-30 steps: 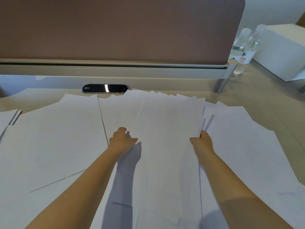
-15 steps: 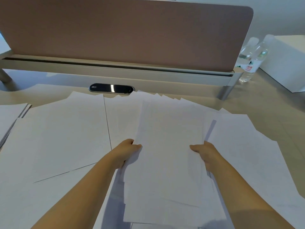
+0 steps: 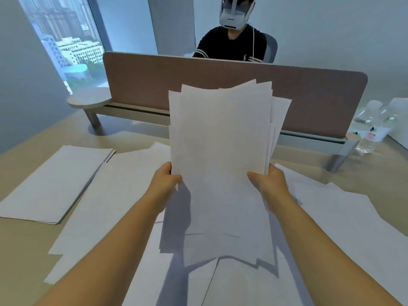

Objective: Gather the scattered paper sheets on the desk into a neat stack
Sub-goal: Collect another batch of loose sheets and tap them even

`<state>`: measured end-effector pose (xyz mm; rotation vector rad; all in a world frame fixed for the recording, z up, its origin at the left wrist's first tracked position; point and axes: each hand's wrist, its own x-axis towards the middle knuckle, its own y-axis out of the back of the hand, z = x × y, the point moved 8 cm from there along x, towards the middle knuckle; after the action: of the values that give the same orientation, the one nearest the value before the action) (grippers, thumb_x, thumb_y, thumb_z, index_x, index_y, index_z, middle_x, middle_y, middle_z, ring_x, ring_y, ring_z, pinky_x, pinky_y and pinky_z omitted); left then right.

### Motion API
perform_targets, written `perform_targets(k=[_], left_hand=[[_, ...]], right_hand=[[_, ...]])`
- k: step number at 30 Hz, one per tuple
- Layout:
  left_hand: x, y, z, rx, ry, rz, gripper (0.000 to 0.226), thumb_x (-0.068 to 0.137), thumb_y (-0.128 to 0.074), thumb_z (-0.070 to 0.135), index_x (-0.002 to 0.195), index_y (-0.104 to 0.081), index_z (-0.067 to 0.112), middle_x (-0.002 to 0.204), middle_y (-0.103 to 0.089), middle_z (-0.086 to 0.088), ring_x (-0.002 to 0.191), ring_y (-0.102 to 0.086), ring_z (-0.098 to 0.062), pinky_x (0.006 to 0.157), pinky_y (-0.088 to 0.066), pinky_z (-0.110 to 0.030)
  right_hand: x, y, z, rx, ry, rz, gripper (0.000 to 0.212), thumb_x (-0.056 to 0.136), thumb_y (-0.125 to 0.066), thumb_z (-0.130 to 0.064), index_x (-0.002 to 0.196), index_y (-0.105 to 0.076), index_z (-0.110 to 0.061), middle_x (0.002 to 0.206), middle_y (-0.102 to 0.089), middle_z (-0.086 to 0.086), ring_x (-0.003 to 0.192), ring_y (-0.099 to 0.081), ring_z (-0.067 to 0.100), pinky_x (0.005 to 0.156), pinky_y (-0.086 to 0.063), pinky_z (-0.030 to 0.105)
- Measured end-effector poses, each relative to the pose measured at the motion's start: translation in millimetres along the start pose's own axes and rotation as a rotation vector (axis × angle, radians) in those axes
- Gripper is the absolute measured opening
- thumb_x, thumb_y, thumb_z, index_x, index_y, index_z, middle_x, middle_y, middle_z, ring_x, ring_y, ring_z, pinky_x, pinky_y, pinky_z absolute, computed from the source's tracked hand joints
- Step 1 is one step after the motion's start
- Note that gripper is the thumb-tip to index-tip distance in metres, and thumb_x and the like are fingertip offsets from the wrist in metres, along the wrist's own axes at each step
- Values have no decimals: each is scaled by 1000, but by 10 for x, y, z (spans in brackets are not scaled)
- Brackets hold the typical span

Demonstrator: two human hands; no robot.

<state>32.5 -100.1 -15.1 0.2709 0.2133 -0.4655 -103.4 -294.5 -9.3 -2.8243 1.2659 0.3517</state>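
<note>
Paper sheets [image 3: 220,155], unevenly bunched, are held upright above the desk [image 3: 28,244], gripped at their sides by the left hand [image 3: 164,184] and right hand [image 3: 268,183]. More loose sheets [image 3: 344,217] are spread flat on the desk beneath them.

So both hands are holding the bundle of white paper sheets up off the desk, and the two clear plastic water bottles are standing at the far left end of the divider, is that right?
Not quite. In the head view the two clear plastic water bottles stand at the far right end of the brown divider panel, not the left. The rest holds: the left hand and right hand hold the bundle of white paper sheets up off the desk.
</note>
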Motion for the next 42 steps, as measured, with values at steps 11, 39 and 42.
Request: perform_targets(k=[11,39,42], left_hand=[[-282,1005,461,-239,-136,270,31,85,-49,-10,114,-54,0,107,-58,-13,103,-54,-39,95,-45,-48],[-28,1173,338,-302,-172,155,50,79,-65,1,127,-50,5,120,-58,-18,111,-56,-37,98,-45,-54],[-58,1269,373,-302,-180,157,51,77,-68,6,126,-51,7,118,-59,-17,109,-57,-35,92,-50,-49]], right_hand=[[-326,-756,-798,51,145,-129,33,87,-57,-1,120,-55,1,97,-56,5,79,-54,19,79,-42,28],[-141,-1032,-597,130,87,-252,26,76,-69,-1,97,-60,-13,89,-63,3,83,-60,24,81,-49,39],[-150,-1099,-634,116,116,-287,28,78,-68,-2,102,-57,-12,96,-61,5,88,-58,24,81,-47,36]])
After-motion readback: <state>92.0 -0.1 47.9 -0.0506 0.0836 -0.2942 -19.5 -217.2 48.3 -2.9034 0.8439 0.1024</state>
